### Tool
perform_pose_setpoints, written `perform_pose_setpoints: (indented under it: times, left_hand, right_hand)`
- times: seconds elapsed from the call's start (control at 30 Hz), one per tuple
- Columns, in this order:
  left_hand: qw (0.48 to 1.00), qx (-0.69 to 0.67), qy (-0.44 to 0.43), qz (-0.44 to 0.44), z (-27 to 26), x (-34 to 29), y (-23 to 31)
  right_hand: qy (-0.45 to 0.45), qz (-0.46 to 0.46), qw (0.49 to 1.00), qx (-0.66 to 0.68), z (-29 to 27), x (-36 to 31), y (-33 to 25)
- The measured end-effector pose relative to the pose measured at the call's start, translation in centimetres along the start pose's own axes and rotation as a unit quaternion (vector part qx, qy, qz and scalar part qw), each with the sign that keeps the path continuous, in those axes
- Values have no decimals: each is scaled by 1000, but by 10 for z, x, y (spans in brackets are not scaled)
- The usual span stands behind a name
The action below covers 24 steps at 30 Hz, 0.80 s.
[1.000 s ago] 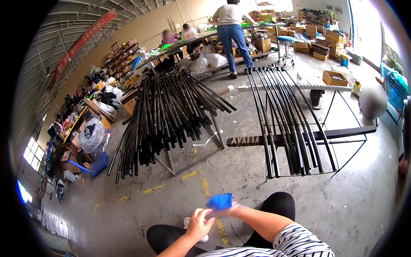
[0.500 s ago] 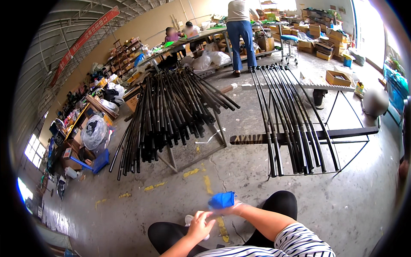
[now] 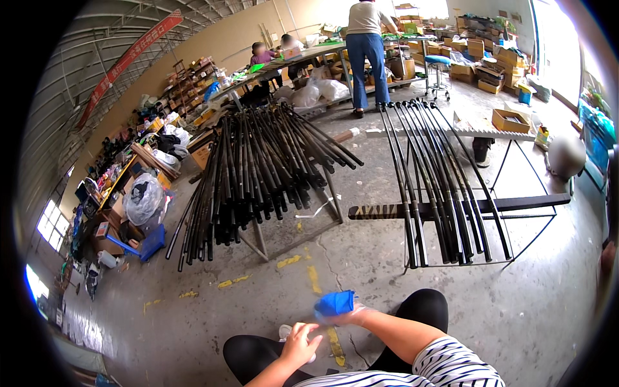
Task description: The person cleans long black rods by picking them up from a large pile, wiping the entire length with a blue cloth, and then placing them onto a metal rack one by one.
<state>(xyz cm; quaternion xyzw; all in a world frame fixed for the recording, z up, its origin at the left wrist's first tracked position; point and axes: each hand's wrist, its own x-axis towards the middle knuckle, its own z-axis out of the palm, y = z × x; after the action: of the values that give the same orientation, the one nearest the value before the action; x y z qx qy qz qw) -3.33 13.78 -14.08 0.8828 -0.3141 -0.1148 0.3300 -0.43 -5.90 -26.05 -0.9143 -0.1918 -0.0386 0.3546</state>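
My right hand [image 3: 351,316] is closed around a bunched blue cloth [image 3: 335,302] above the floor between my knees. Thin clear plastic [image 3: 324,317] shows at the cloth's lower left edge; whether it is a bag or a glove I cannot make out. My left hand [image 3: 298,344] is just left of and nearer than the cloth. Its fingers are slightly bent, with a gap between thumb and forefinger, and nothing shows in it.
Many long black poles [image 3: 258,161] lean on a metal frame ahead left. Several more poles [image 3: 445,187] rest across a rack with a dark padded bar [image 3: 522,201] ahead right. A person [image 3: 366,55] stands at a far workbench. Clutter and a blue crate [image 3: 153,243] line the left.
My left hand has drawn slightly down and away from the clear plastic. The blue cloth in my right hand has tilted and shifted a little.
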Motion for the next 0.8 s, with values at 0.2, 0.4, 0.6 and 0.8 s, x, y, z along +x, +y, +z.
perform_pose_setpoints:
  times: [0.2, 0.4, 0.6, 0.8]
  left_hand:
    - [1000, 13, 10, 26, 1, -2, -4]
    - [997, 46, 11, 61, 4, -2, -8]
    - [999, 11, 50, 17, 6, -1, -14]
    - [982, -129, 97, -96, 24, 0, -73]
  right_hand:
    - [71, -29, 997, -8, -5, 0, -9]
    - [69, -22, 997, -28, -5, 1, -9]
    - [53, 6, 995, 87, -14, -1, -17]
    - [-66, 185, 931, 307, -40, 0, -52]
